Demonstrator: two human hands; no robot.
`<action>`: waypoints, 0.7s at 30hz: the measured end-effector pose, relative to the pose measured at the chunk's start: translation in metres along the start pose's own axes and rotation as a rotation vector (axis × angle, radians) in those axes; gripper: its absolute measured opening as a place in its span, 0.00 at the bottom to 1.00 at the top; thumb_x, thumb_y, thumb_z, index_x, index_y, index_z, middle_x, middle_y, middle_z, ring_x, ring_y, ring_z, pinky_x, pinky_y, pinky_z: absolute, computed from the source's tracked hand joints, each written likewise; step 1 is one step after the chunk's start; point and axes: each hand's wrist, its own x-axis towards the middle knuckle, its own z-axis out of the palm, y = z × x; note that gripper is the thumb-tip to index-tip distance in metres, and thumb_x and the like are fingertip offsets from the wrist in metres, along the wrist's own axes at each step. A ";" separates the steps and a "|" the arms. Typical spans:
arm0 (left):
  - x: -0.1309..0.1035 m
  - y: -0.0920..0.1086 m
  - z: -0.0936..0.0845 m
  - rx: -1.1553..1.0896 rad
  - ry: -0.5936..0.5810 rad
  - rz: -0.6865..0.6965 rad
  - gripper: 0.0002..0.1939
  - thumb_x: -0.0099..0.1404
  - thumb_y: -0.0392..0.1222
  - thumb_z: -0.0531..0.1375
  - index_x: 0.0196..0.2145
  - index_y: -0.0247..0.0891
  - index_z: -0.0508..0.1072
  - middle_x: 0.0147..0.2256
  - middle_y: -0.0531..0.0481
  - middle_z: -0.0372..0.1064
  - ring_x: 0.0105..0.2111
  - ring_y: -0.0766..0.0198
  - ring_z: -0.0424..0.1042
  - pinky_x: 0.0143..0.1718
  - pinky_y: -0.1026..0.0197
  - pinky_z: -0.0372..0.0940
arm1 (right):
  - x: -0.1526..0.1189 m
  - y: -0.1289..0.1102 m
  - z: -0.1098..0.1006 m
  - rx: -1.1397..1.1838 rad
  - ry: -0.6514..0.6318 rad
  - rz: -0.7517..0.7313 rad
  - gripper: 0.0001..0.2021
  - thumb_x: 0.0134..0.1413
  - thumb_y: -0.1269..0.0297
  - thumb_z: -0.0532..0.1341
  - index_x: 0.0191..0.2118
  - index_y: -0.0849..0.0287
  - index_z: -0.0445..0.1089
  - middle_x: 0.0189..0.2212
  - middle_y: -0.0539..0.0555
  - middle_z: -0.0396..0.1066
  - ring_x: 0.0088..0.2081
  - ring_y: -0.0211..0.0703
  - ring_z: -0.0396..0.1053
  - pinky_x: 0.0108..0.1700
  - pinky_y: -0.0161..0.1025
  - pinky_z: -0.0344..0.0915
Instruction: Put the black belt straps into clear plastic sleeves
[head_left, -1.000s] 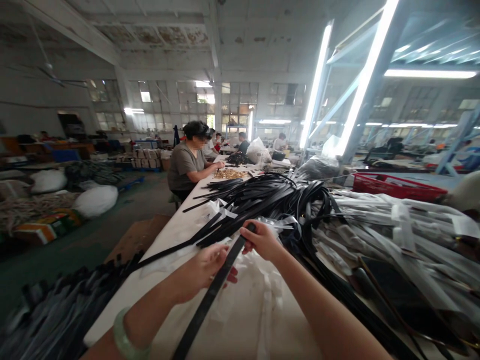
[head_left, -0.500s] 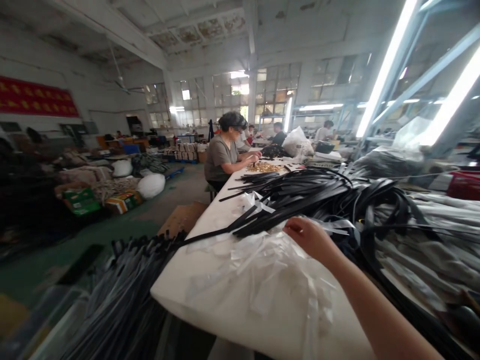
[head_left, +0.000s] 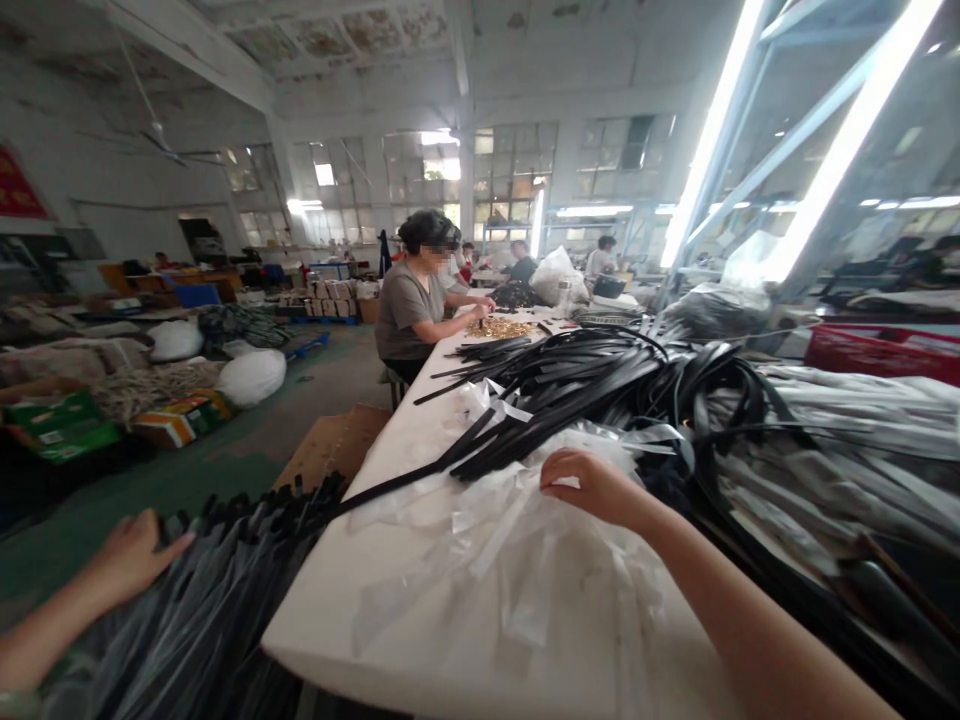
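Note:
My right hand (head_left: 589,485) is over thin clear plastic sleeves (head_left: 525,560) on the white table (head_left: 360,600); thumb and fingertips are pressed together, pinching what looks like a plastic sleeve. At the left, my left hand (head_left: 135,555) rests at the near-left end of a big bundle of plastic-wrapped black strips (head_left: 210,600) beside the table. Its thumb points right and its fingers are blurred and partly hidden, so its hold is unclear. Loose black straps (head_left: 570,380) are heaped on the table beyond my right hand, and one strap runs over the left edge.
A person (head_left: 420,300) sits at the table's far left side by a pile of small gold pieces (head_left: 504,328). Whitish wrapped strips (head_left: 840,430) and a red crate (head_left: 877,350) are at the right. Cardboard (head_left: 330,445) lies on the floor left of the table.
My left hand has come into view at the left, by the bundle. My right hand remains over the plastic, its fingers slightly shifted. The view has turned right.

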 end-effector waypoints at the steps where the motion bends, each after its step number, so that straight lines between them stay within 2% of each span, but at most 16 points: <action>1: 0.008 0.007 0.018 0.045 -0.032 0.038 0.16 0.58 0.47 0.62 0.41 0.35 0.70 0.42 0.44 0.70 0.48 0.46 0.68 0.51 0.40 0.62 | 0.001 -0.001 -0.001 0.008 0.040 0.009 0.07 0.58 0.63 0.60 0.32 0.57 0.75 0.34 0.56 0.74 0.38 0.44 0.70 0.44 0.42 0.65; 3: 0.006 0.039 0.055 0.095 -0.167 0.248 0.19 0.57 0.46 0.61 0.46 0.38 0.68 0.47 0.43 0.68 0.54 0.44 0.64 0.56 0.39 0.57 | 0.001 -0.003 -0.003 0.021 0.114 0.021 0.06 0.57 0.65 0.60 0.33 0.58 0.74 0.35 0.56 0.74 0.38 0.43 0.70 0.44 0.41 0.65; 5: -0.015 0.089 0.088 0.064 -0.359 0.597 0.25 0.62 0.41 0.58 0.57 0.43 0.61 0.56 0.44 0.61 0.57 0.50 0.61 0.59 0.45 0.56 | 0.001 -0.005 -0.004 0.032 0.170 0.018 0.05 0.56 0.67 0.60 0.34 0.58 0.73 0.36 0.56 0.74 0.39 0.43 0.70 0.45 0.41 0.66; 7: -0.043 0.140 0.114 0.068 -0.545 0.878 0.30 0.62 0.33 0.57 0.60 0.49 0.57 0.60 0.46 0.55 0.59 0.55 0.58 0.60 0.49 0.55 | 0.001 -0.006 -0.005 0.037 0.199 0.006 0.04 0.55 0.68 0.60 0.35 0.58 0.73 0.36 0.55 0.74 0.39 0.43 0.70 0.44 0.40 0.66; 9: -0.064 0.179 0.135 0.096 -0.585 1.051 0.37 0.58 0.26 0.57 0.61 0.53 0.57 0.60 0.46 0.53 0.59 0.55 0.58 0.58 0.52 0.58 | 0.001 -0.007 -0.005 0.041 0.206 -0.007 0.04 0.54 0.69 0.60 0.35 0.57 0.72 0.36 0.55 0.74 0.39 0.43 0.71 0.44 0.40 0.66; 10: -0.069 0.191 0.144 0.111 -0.595 1.122 0.36 0.57 0.23 0.56 0.59 0.54 0.60 0.59 0.47 0.54 0.58 0.56 0.58 0.57 0.53 0.59 | 0.000 -0.007 -0.004 0.046 0.207 -0.014 0.04 0.54 0.70 0.60 0.35 0.57 0.72 0.36 0.54 0.74 0.39 0.42 0.71 0.44 0.40 0.66; 12: -0.071 0.204 0.159 0.144 -0.617 1.230 0.28 0.58 0.23 0.55 0.51 0.51 0.71 0.57 0.48 0.57 0.57 0.56 0.59 0.56 0.54 0.59 | 0.000 -0.006 0.000 0.059 0.190 -0.029 0.04 0.54 0.71 0.59 0.35 0.57 0.71 0.37 0.54 0.74 0.40 0.42 0.70 0.44 0.39 0.66; 14: -0.066 0.207 0.170 0.174 -0.654 1.275 0.16 0.60 0.26 0.54 0.37 0.44 0.76 0.54 0.50 0.61 0.53 0.57 0.62 0.54 0.55 0.59 | -0.001 -0.004 0.004 0.059 0.176 -0.038 0.04 0.55 0.71 0.59 0.35 0.57 0.70 0.39 0.54 0.73 0.40 0.42 0.70 0.45 0.39 0.65; 16: -0.062 0.209 0.176 0.143 -0.693 1.210 0.10 0.60 0.29 0.55 0.30 0.39 0.75 0.49 0.50 0.65 0.47 0.58 0.65 0.50 0.56 0.61 | -0.001 -0.004 0.008 0.046 0.209 -0.033 0.05 0.57 0.70 0.57 0.38 0.58 0.69 0.39 0.55 0.72 0.42 0.42 0.69 0.46 0.40 0.65; 19: -0.061 0.216 0.174 -0.063 -0.731 1.042 0.10 0.61 0.31 0.54 0.29 0.38 0.75 0.40 0.48 0.68 0.41 0.61 0.68 0.45 0.61 0.63 | 0.001 -0.009 0.007 0.032 0.378 -0.008 0.07 0.62 0.68 0.52 0.42 0.58 0.66 0.39 0.56 0.71 0.42 0.42 0.68 0.46 0.40 0.64; 21: -0.061 0.224 0.167 -0.228 -0.718 0.938 0.10 0.62 0.33 0.54 0.31 0.37 0.76 0.39 0.47 0.69 0.40 0.62 0.69 0.44 0.63 0.63 | 0.001 -0.016 0.002 0.011 0.516 0.015 0.06 0.63 0.68 0.50 0.41 0.58 0.63 0.37 0.55 0.70 0.40 0.42 0.68 0.44 0.40 0.63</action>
